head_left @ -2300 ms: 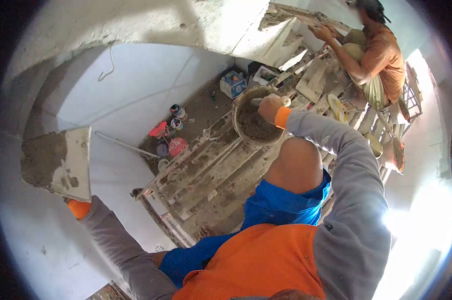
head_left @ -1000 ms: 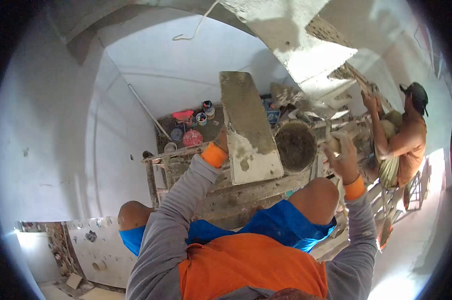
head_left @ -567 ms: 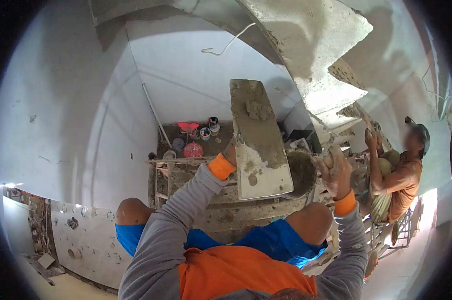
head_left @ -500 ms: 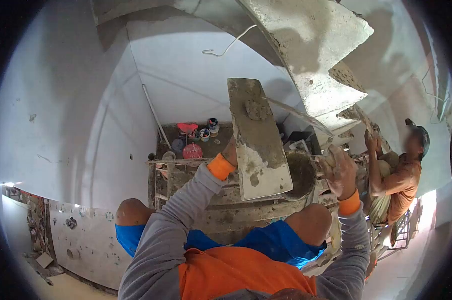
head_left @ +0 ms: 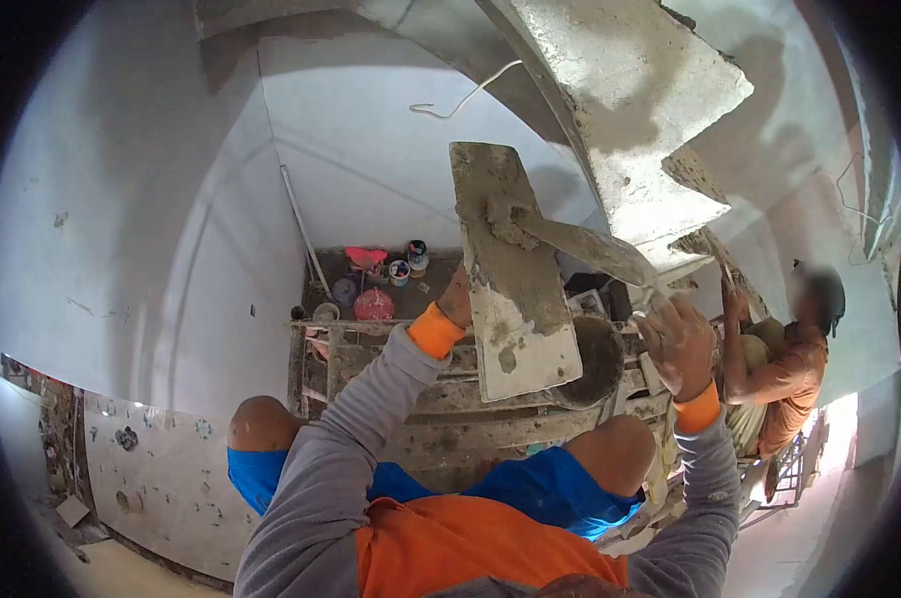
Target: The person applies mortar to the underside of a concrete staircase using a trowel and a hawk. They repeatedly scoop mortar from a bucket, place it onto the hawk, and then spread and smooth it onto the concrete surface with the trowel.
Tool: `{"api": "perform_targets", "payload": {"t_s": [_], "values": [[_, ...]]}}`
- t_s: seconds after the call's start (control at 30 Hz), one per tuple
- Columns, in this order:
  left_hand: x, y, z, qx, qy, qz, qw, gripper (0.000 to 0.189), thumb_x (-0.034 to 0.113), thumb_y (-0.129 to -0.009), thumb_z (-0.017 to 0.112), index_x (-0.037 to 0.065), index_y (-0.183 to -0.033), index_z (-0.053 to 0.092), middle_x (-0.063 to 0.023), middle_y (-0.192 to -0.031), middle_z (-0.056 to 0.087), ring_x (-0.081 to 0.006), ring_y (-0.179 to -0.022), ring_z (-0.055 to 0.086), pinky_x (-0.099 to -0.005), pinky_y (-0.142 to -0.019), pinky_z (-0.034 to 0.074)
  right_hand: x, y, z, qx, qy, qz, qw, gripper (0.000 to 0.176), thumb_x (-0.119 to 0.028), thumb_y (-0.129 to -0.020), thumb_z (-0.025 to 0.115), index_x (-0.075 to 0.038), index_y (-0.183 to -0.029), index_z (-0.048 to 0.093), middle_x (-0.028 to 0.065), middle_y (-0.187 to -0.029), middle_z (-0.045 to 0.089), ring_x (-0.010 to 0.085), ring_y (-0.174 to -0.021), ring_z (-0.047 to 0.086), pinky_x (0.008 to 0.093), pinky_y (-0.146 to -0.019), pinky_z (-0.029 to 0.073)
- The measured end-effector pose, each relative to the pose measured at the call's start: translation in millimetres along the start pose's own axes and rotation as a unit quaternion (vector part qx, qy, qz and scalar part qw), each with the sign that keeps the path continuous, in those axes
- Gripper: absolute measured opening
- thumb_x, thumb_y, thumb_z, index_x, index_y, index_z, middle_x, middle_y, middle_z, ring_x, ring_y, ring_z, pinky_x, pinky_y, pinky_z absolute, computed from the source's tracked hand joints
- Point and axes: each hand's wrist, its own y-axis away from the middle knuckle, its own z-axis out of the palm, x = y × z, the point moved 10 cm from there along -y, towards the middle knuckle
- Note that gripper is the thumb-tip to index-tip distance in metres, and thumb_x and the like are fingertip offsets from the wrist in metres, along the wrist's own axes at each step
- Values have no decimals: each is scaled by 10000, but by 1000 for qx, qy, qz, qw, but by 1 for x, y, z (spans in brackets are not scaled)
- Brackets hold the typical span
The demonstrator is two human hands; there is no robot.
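Note:
My left hand [head_left: 456, 298] grips a long mortar board [head_left: 525, 349] from its left side, with most of the fingers hidden behind it. Wet grey mortar coats its upper part, and a lump of mortar [head_left: 506, 223] sits there. In my right hand [head_left: 682, 347], fingers wrapped round the handle, is a trowel [head_left: 595, 249]. Its mortar-smeared blade points left, and the tip touches the lump. Below and right of the board stands a round dark mortar bucket [head_left: 598, 364], partly covered by it.
Wooden scaffold planks [head_left: 441, 436] lie beneath me. The sawtooth concrete stair underside [head_left: 640, 120] hangs at upper right, with a bent wire [head_left: 465, 95] nearby. A co-worker [head_left: 794, 374] sits at right. Several pails and a red container [head_left: 374, 305] stand on the floor below.
The trowel blade has turned to show its broad face, its tip now at the mortar lump. The board shifted slightly. The co-worker's head and arms have moved a little lower.

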Motion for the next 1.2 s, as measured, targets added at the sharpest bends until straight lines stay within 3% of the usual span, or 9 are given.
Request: {"api": "perform_targets", "payload": {"t_s": [0.27, 0.47, 0.73, 0.87, 0.93, 1.0, 1.07, 1.13, 1.2], "values": [[7, -2, -30, 65, -71, 110, 989, 456, 159, -896, 529, 76, -1304, 343, -76, -1254, 459, -198, -1102, 489, -366, -945, 429, -20, 15, 23, -26, -111, 24, 993, 229, -193, -772, 641, -41, -916, 549, 139, -774, 518, 340, -651, 551, 405, -533, 441], [59, -8, 22, 11, 387, 63, 920, 449, 117, -906, 509, 81, -1312, 321, -70, -1245, 450, -187, -1111, 480, -357, -942, 434, -32, -16, 26, 52, -135, -17, 989, 261, -145, -772, 652, -12, -968, 542, 146, -749, 508, 335, -618, 546, 395, -494, 433], [77, -10, 8, 46, -95, 133, 985, 571, 145, -860, 582, 74, -1342, 284, -92, -1291, 415, -201, -1188, 408, -353, -994, 371, -31, -42, -72, 152, -29, -72, 985, 224, -99, -769, 640, -15, -939, 520, 139, -749, 508, 309, -581, 523, 380, -487, 433], [104, -39, 11, 4, -6, 114, 993, 544, 140, -841, 609, 69, -1309, 340, -80, -1265, 444, -195, -1160, 433, -348, -982, 374, -18, -70, -148, 158, 89, 9, 983, 170, -168, -759, 649, -67, -876, 578, 127, -817, 552, 313, -714, 571, 385, -608, 481], [140, -35, 24, -7, -125, 134, 983, 502, 128, -843, 607, 68, -1283, 374, -76, -1244, 462, -187, -1136, 451, -346, -969, 385, -42, -80, -191, 186, 271, -74, 942, 113, -176, -772, 636, -84, -826, 599, 113, -833, 578, 300, -740, 582, 382, -636, 485], [119, -50, 8, -63, 88, 155, 982, 484, 122, -836, 617, 62, -1261, 394, -74, -1218, 477, -176, -1109, 464, -339, -950, 401, -54, -100, -241, 206, 241, -44, 947, 118, -178, -790, 614, -88, -867, 609, 97, -861, 601, 288, -748, 587, 383, -636, 485], [132, -43, 9, -73, 50, 182, 979, 474, 116, -832, 623, 56, -1248, 405, -74, -1201, 484, -167, -1092, 469, -335, -935, 412, -83, -116, -278, 236, 358, -63, 901, 123, -177, -805, 604, -90, -892, 609, 93, -871, 611, 297, -744, 591, 393, -641, 483], [186, -20, 33, -28, -231, 209, 950, 472, 111, -830, 625, 51, -1245, 408, -77, -1192, 484, -161, -1085, 466, -334, -925, 420, -96, -131, -317, 260, 366, -34, 893, 142, -198, -832, 583, -85, -917, 601, 124, -838, 601, 326, -728, 589, 403, -634, 473], [179, -29, 30, -63, -229, 216, 947, 480, 108, -835, 618, 49, -1256, 396, -78, -1191, 481, -159, -1086, 465, -334, -922, 425, -119, -148, -346, 243, 392, -14, 887, 191, -239, -858, 556, -71, -944, 586, 150, -820, 592, 347, -717, 585, 419, -626, 461]]}}
